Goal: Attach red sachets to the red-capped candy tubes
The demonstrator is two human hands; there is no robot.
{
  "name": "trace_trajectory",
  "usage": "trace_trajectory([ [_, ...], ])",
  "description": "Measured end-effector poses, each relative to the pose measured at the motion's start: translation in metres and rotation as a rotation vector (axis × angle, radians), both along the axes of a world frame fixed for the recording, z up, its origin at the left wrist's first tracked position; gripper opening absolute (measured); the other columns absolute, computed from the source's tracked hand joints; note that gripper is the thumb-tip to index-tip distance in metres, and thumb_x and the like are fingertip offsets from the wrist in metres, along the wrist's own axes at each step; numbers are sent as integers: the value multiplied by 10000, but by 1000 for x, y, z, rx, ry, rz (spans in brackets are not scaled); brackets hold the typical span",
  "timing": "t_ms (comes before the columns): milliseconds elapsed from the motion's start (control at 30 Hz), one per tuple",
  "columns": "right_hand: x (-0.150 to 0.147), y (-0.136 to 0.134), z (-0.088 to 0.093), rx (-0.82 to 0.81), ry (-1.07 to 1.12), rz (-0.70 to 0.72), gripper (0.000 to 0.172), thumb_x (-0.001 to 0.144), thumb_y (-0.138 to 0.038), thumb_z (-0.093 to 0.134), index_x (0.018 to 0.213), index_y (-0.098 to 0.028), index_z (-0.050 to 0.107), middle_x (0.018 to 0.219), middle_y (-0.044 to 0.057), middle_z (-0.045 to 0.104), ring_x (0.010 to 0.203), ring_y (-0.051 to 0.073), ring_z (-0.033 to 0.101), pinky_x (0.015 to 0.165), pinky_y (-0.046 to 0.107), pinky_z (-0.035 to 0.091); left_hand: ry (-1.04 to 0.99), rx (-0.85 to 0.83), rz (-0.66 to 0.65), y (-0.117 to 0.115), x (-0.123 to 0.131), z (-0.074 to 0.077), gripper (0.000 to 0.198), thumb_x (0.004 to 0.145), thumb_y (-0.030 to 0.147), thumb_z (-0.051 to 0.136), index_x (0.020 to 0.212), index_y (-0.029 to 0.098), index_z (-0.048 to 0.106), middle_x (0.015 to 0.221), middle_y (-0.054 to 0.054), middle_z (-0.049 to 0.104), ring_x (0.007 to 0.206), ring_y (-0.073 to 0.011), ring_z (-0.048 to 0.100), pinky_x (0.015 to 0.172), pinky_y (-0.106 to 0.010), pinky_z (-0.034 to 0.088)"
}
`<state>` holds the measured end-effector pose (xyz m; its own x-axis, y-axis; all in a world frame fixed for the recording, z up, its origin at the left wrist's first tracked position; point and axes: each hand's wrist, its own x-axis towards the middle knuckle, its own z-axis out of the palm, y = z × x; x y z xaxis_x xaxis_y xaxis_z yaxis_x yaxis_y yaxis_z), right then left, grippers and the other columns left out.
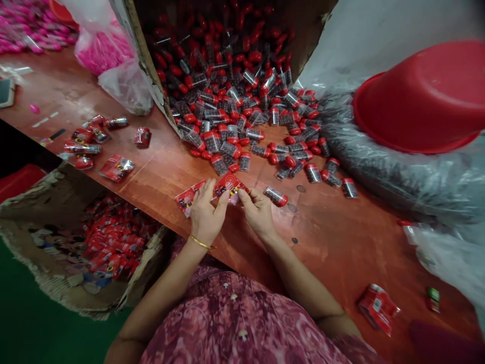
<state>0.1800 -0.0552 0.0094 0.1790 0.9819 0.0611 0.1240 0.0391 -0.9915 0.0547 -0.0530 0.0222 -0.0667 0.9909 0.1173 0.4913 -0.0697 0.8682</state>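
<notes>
Over the table's near edge, a small red printed packet (229,186) is held between my two hands. My left hand (206,215) has its thumb and fingers closed on the packet's left side. My right hand (259,212) pinches its right corner between thumb and fingers. Another red printed packet (185,198) sticks out to the left from beneath my left fingers. Just right of my right hand lies a clear tube with a red cap (276,196) and dark contents. Beyond my hands, many similar red-capped tubes (231,146) spill from a tipped cardboard box (146,60).
Filled red packets (89,136) lie at the left; another packet (379,308) is near right. An open carton (22,212) of red packets stands below the table's left edge. At right, a red tub (420,96) rests on a plastic bag (379,177). Bags of pink pieces (102,48) stand behind.
</notes>
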Motion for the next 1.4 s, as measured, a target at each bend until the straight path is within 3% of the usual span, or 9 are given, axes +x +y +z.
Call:
trace_trajectory([
  [100, 1, -6, -3, 76, -146, -67, 286, 840, -387, 456, 634, -192, 492, 551, -39, 450, 531, 99, 410, 525, 230, 345, -365, -330, -48, -7, -1, 0, 365, 718, 513, 602, 621, 163, 645, 656, -39, 659, 727, -194, 620, 726, -299, 467],
  [267, -4, -17, -12, 181, -278, -40, 300, 869, -323, 419, 597, -199, 451, 557, -32, 450, 526, 100, 425, 527, 233, 345, -874, -545, 92, -12, 14, 4, 417, 427, 493, 797, 541, 146, 597, 540, 28, 587, 514, -72, 495, 508, -186, 398],
  [433, 10, -17, -10, 152, -459, 44, 298, 908, -325, 343, 804, -185, 584, 728, 28, 608, 672, 140, 542, 645, 259, 423, -996, -614, 154, -7, 21, 6, 430, 332, 417, 844, 558, 132, 614, 551, 13, 620, 537, -87, 545, 549, -206, 442],
  [667, 76, -9, -17, -202, -1256, -107, 337, 867, -270, 421, 1129, -147, 595, 1070, 170, 595, 932, 296, 500, 769, 426, 384, -986, -637, 150, -4, 17, 3, 430, 343, 413, 847, 574, 129, 620, 588, 10, 650, 547, -80, 562, 540, -194, 441],
  [800, 101, -31, -30, 35, -1228, 162, 389, 828, -90, 368, 1063, -256, 630, 1123, 66, 608, 1022, 235, 489, 891, 413, 339, -986, -686, 110, -5, 16, 0, 408, 391, 397, 840, 621, 138, 624, 582, 27, 640, 533, -76, 565, 541, -195, 450],
  [1067, 92, -53, -31, -144, -1065, -286, 435, 853, -461, 412, 1086, -126, 561, 910, 126, 639, 821, 235, 579, 717, 346, 437, -1027, -738, 159, -6, 8, -3, 413, 403, 381, 838, 640, 150, 590, 564, 39, 637, 532, -89, 593, 548, -201, 453],
  [1167, 77, -41, -28, -183, -1202, -241, 584, 763, -560, 505, 1111, -92, 533, 957, 168, 619, 851, 276, 570, 704, 360, 425, -1058, -746, 164, -9, 8, -3, 398, 422, 362, 836, 644, 153, 580, 569, 38, 638, 525, -92, 593, 551, -211, 457],
  [1267, 74, -33, -29, -173, -1280, -160, 414, 805, -410, 481, 1058, -91, 558, 943, 182, 623, 852, 275, 562, 723, 367, 415, -1076, -752, 159, -11, 6, -3, 341, 500, 352, 811, 650, 159, 574, 573, 34, 640, 537, -100, 606, 556, -215, 462],
  [1400, 78, -37, -23, -108, -977, -94, 285, 827, -286, 380, 914, -134, 605, 784, 117, 638, 724, 220, 570, 654, 332, 436, -1115, -762, 132, -11, 4, -3, 307, 539, 345, 798, 654, 158, 583, 581, 24, 643, 556, -106, 617, 566, -215, 466],
])
